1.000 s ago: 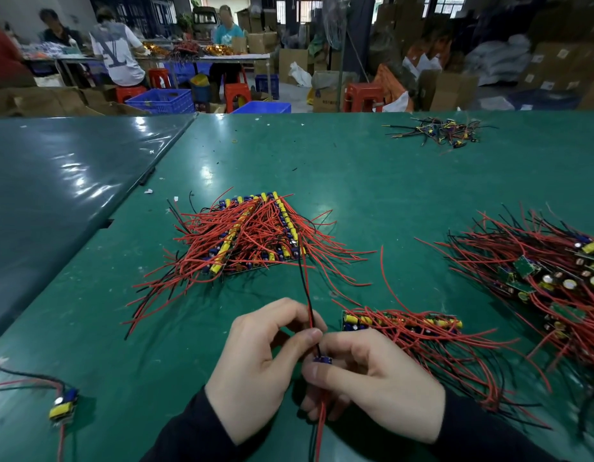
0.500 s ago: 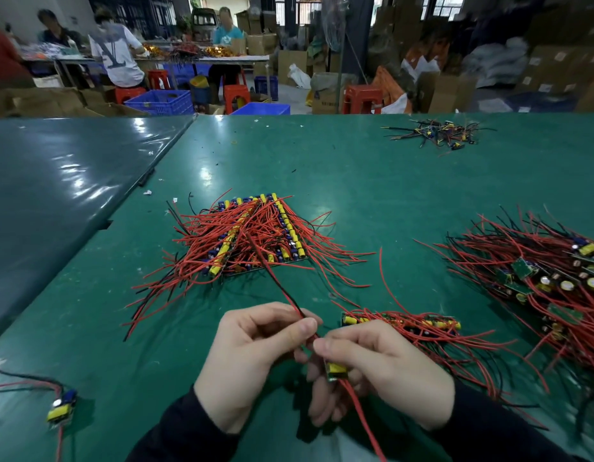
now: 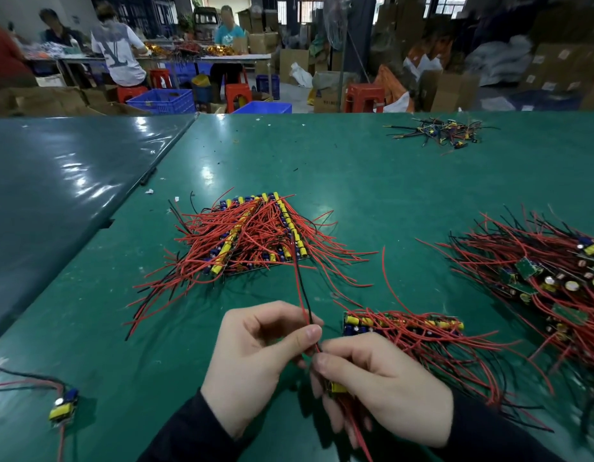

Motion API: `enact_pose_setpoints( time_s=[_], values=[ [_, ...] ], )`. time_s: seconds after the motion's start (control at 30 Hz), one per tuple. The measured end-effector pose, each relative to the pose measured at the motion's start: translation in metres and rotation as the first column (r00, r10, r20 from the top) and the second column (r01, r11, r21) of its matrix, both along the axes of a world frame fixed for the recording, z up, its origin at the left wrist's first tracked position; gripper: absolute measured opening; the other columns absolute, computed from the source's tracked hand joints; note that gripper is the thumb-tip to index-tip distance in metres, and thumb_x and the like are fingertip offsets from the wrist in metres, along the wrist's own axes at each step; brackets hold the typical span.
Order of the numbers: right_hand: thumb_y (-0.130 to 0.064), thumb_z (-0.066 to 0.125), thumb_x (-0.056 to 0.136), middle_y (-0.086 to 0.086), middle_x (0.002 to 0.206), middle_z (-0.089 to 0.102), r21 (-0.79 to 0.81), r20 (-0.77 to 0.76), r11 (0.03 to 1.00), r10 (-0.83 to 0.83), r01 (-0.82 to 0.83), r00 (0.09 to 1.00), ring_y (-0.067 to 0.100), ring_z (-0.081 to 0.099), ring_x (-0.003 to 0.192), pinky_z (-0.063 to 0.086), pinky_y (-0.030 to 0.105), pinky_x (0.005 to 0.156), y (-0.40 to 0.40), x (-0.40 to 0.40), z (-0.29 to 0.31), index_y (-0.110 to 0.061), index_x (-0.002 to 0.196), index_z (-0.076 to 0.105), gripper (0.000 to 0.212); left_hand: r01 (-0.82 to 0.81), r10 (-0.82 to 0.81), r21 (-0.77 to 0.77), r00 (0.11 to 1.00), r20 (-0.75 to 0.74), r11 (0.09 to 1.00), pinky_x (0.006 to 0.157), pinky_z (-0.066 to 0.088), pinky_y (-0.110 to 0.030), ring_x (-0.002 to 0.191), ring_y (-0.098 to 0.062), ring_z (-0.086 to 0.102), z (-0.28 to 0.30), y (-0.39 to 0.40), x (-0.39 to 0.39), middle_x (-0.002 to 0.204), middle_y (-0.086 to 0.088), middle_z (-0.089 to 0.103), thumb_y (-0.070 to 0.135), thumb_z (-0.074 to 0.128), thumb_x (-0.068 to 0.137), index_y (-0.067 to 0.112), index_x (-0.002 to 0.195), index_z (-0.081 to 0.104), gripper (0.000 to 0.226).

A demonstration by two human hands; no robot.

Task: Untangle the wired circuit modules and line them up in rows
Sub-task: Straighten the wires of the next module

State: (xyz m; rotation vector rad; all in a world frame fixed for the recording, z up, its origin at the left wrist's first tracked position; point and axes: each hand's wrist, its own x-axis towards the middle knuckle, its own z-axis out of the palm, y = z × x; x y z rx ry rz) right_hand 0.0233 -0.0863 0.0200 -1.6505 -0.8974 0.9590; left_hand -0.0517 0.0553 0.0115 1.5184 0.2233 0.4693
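Head view: left hand point(image 3: 255, 358) pinches red-black wire pair point(image 3: 304, 295), right hand point(image 3: 382, 388) grips its yellow-capped module point(image 3: 337, 387); one block of rows point(image 3: 255, 231) done, short row point(image 3: 402, 323) started, big tangled pile point(image 3: 549, 281) left.

Green table point(image 3: 355, 168), cluttered workshop behind.

Table point(image 3: 355, 168) holds everything. Big pile of lined-up modules point(image 3: 255, 231) in middle. Short row of modules point(image 3: 402, 323) near, right of middle. Tangled heap point(image 3: 549, 281) at right edge. Small wire pile point(image 3: 439, 131) far right. Lone module point(image 3: 64, 406) near left. Left hand point(image 3: 255, 358) and right hand point(image 3: 382, 385) at near edge, side by side, touching, just left of short row. Wire pair point(image 3: 302, 295) runs from hands toward big pile.
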Motion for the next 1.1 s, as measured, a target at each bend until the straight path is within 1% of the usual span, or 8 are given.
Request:
enact_pose_setpoints(
  time_s=[0.13, 0.27, 0.4, 0.5, 0.7, 0.8, 0.87, 1.1],
  values=[
    [-0.017, 0.045, 0.098, 0.002, 0.053, 0.061, -0.011, 0.153, 0.998, -0.057, 0.059, 0.987, 0.002, 0.051, 0.040, 0.039, 0.015, 0.044, 0.002, -0.005, -0.002, -0.011, 0.066, 0.056, 0.034, -0.149, 0.152, 0.277, 0.988, 0.009, 0.949, 0.053, 0.044, -0.015, 0.053, -0.005, 0.059, -0.006, -0.006, -0.001, 0.062, 0.000, 0.070, 0.012, 0.076, 0.064, 0.012, 0.064, 0.074, 0.002],
    [-0.021, 0.043, 0.099, 0.005, 0.051, 0.059, 0.026, -0.195, 0.999, -0.020, 0.026, 0.981, 0.011, 0.048, 0.035, 0.038, 0.019, 0.036, 0.004, -0.005, 0.001, -0.007, 0.073, 0.059, 0.034, -0.021, 0.010, -0.142, 0.997, -0.075, 0.990, 0.042, 0.040, -0.016, 0.042, -0.011, 0.048, 0.002, 0.000, 0.001, 0.054, -0.009, 0.062, 0.010, 0.076, 0.055, 0.003, 0.068, 0.074, 0.015],
    [-0.043, 0.045, 0.095, 0.003, 0.050, 0.060, 0.021, -0.274, 0.999, 0.054, -0.051, 0.960, 0.011, 0.049, 0.036, 0.037, 0.023, 0.036, 0.005, -0.005, 0.000, -0.011, 0.069, 0.059, 0.043, 0.120, -0.182, -0.374, 0.974, -0.136, 0.920, 0.043, 0.042, -0.014, 0.043, -0.009, 0.051, 0.008, 0.005, -0.001, 0.057, -0.008, 0.062, 0.013, 0.073, 0.051, 0.005, 0.067, 0.075, 0.018],
    [-0.038, 0.044, 0.092, -0.001, 0.049, 0.060, 0.068, -0.269, 0.994, 0.100, -0.085, 0.958, 0.011, 0.050, 0.039, 0.038, 0.023, 0.041, 0.005, -0.004, 0.001, -0.018, 0.063, 0.059, 0.039, 0.138, -0.223, -0.446, 0.964, -0.145, 0.884, 0.042, 0.044, -0.014, 0.043, -0.007, 0.055, 0.009, 0.007, -0.002, 0.057, -0.007, 0.063, 0.015, 0.071, 0.053, 0.005, 0.068, 0.076, 0.019],
    [-0.027, 0.046, 0.096, 0.004, 0.050, 0.057, 0.047, 0.083, 0.999, 0.022, -0.026, 0.996, 0.018, 0.050, 0.041, 0.039, 0.025, 0.043, 0.000, -0.006, 0.000, -0.017, 0.058, 0.055, 0.040, 0.031, -0.040, -0.197, 0.998, -0.043, 0.980, 0.042, 0.044, -0.017, 0.041, -0.012, 0.052, 0.004, 0.002, 0.001, 0.053, -0.013, 0.061, 0.005, 0.071, 0.063, 0.000, 0.070, 0.074, 0.010],
    [-0.025, 0.049, 0.095, 0.016, 0.048, 0.055, 0.011, 0.446, 0.999, -0.035, 0.034, 0.894, 0.029, 0.053, 0.044, 0.040, 0.038, 0.046, 0.001, -0.006, -0.007, -0.006, 0.058, 0.051, 0.042, -0.112, 0.116, 0.105, 0.993, -0.032, 0.988, 0.043, 0.044, -0.020, 0.043, -0.013, 0.052, -0.005, -0.005, 0.002, 0.052, -0.011, 0.060, -0.011, 0.068, 0.074, 0.003, 0.066, 0.073, 0.017],
    [-0.026, 0.049, 0.094, 0.012, 0.048, 0.054, 0.024, 0.476, 0.999, -0.048, 0.042, 0.878, 0.023, 0.050, 0.044, 0.040, 0.039, 0.048, 0.001, -0.007, -0.008, -0.007, 0.057, 0.050, 0.042, -0.128, 0.135, 0.108, 0.989, -0.062, 0.986, 0.041, 0.041, -0.020, 0.042, -0.015, 0.050, -0.008, -0.006, 0.003, 0.051, -0.010, 0.059, -0.011, 0.066, 0.077, 0.004, 0.067, 0.073, 0.019],
    [-0.026, 0.043, 0.100, 0.006, 0.052, 0.058, 0.043, -0.131, 0.996, 0.083, -0.078, 0.988, 0.010, 0.049, 0.038, 0.040, 0.019, 0.041, 0.003, -0.007, 0.003, -0.017, 0.061, 0.056, 0.042, -0.003, -0.044, -0.444, 0.994, -0.095, 0.896, 0.038, 0.040, -0.013, 0.042, -0.008, 0.051, 0.006, 0.012, 0.002, 0.058, -0.008, 0.063, 0.009, 0.070, 0.057, 0.002, 0.069, 0.075, 0.015]
  ],
)
